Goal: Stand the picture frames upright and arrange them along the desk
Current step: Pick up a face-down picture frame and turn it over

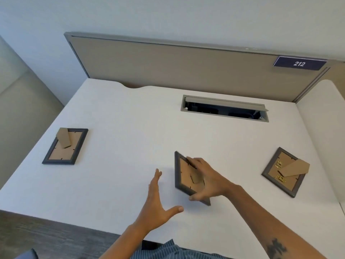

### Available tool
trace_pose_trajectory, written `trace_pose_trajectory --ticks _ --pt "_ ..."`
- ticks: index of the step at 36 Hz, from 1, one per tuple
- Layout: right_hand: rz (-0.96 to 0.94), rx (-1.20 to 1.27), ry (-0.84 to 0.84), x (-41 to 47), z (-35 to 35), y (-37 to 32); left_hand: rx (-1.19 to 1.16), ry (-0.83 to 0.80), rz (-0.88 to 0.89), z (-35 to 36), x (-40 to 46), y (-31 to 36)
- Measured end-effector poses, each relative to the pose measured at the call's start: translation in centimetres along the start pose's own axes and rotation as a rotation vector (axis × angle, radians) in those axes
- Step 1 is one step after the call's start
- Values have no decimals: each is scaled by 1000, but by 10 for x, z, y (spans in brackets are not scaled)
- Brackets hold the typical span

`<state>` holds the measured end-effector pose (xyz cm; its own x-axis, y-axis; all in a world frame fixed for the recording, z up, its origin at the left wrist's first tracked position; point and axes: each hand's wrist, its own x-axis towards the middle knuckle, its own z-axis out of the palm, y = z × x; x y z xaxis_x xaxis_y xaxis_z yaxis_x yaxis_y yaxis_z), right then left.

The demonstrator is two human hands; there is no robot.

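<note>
Frames number three: right hand (207, 181) grips middle frame (183, 176), left hand (158, 200) spread empty.

White desk (115, 128), beige partition (168, 66)

Right hand (207, 179) gripping middle frame (183, 175)
</note>
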<state>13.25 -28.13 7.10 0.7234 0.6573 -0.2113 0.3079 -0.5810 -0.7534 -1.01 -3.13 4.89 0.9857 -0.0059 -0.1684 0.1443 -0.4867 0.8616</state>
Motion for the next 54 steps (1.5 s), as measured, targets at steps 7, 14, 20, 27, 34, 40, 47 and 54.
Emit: trace_pose_trajectory --ticks 7,14,20,27,34,40,47,54 --pt "49 864 -24 -29 2 -8 -109 -10 62 -3 14 53" --pt "-70 1508 -49 -58 1 -29 -162 -102 122 -3 18 96" --pt "-165 1716 -66 -71 6 -35 -193 -146 158 5 17 117" --pt "-109 1675 -14 -76 -5 -38 -235 -229 191 13 14 135" --pt "76 1281 148 -89 -18 -42 -135 -244 271 26 31 146" --pt "53 874 201 -87 -41 -44 -127 -296 311 34 50 149" --pt "57 682 226 -93 -61 -23 -110 -365 336 50 77 155" --pt "91 445 233 -95 -85 0 -114 -392 356 64 109 147"
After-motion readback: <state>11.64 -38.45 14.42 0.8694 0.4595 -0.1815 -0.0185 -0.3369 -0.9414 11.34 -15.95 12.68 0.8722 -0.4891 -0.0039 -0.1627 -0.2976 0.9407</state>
